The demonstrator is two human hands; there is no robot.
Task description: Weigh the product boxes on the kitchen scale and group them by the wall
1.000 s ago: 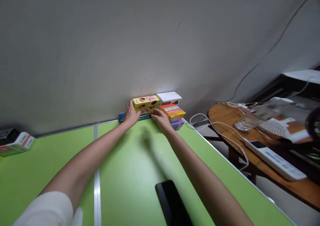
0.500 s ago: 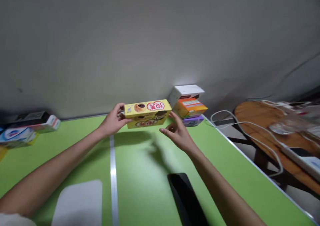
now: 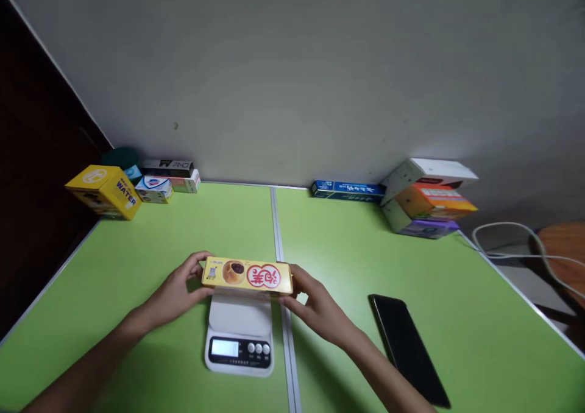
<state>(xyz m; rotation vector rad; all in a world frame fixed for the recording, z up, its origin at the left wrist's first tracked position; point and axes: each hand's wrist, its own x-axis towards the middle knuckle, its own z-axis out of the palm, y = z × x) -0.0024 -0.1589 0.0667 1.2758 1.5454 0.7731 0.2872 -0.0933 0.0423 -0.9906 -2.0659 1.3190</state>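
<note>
A long yellow snack box (image 3: pixel 247 275) with a red round logo lies flat across the top of a small white kitchen scale (image 3: pixel 240 334) on the green table (image 3: pixel 347 261). My left hand (image 3: pixel 176 288) grips the box's left end, fingers curled round it. My right hand (image 3: pixel 313 300) holds the right end the same way. The scale's display and three buttons face me below the box.
A black phone (image 3: pixel 406 347) lies to the right of the scale. A stack of white, orange and purple boxes (image 3: pixel 427 198) and a blue box (image 3: pixel 347 190) stand by the wall. Yellow "WATER" box (image 3: pixel 106 190) and several small boxes sit far left. A white cable (image 3: pixel 516 242) hangs off the right edge.
Both hands lifted the yellow box off the stack by the wall and carried it toward me, down onto the scale. The view swung left, showing the scale and left-hand boxes.
</note>
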